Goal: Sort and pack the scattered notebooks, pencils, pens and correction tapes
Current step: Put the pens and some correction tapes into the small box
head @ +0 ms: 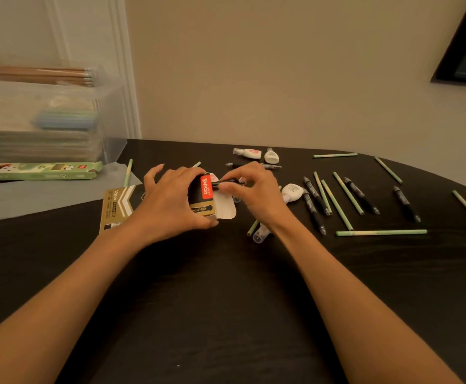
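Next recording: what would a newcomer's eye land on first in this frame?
At mid-table, the left hand holds a pen box with a red end flap while the right hand pinches a black pen at its open end. To the right, green pencils and black pens lie scattered on the dark table.

Dark table [226, 300] shows faint wood grain, matt with a low sheen; pen box [115, 206] is printed cardboard, its flap plain white; black pen [227, 182] glossy plastic; storage bin [107, 106] clear plastic; correction tapes [292, 191] smooth white plastic; green pencils [381, 232] matt.
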`<state>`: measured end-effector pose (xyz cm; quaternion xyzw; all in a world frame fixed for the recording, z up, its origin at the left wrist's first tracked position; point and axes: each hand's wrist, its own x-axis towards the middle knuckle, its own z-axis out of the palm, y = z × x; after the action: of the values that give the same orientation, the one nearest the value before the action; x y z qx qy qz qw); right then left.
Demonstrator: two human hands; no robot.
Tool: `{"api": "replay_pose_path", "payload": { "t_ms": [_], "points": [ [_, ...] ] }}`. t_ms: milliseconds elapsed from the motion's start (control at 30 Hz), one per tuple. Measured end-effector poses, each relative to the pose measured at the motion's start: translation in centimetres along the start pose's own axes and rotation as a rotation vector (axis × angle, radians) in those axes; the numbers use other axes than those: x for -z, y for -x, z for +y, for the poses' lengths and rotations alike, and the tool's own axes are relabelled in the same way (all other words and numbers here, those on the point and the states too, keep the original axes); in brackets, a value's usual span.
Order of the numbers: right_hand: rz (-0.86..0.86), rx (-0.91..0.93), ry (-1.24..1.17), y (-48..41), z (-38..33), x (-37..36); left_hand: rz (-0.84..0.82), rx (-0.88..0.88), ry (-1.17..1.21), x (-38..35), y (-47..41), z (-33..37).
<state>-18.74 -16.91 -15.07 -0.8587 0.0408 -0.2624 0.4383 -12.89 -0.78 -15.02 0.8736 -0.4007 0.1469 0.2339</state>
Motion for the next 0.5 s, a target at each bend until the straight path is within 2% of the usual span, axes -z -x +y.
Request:
{"api": "replay_pose_path", "payload": {
  "t_ms": [133, 233, 333, 500],
  "points": [
    [-0.037, 0.089, 0.094, 0.1, -0.3, -1.4, -0.028, -0.046, 0.017, -0.2, 0.0, 0.5],
    [-0.126, 0.026, 0.051, 0.0, -0.5, -0.8, -0.022, -0.033, 0.009, -0.2, 0.0, 0.4],
    [-0.101, -0.043, -0.052, -0.1, -0.3, 0.2, -0.013, -0.015, -0.001, 0.0, 0.0, 0.2],
    [-0.152, -0.021, 0.012, 0.0, -0.2, -0.5, -0.038, -0.062, 0.015, -0.4, 0.1, 0.7]
  ]
}}
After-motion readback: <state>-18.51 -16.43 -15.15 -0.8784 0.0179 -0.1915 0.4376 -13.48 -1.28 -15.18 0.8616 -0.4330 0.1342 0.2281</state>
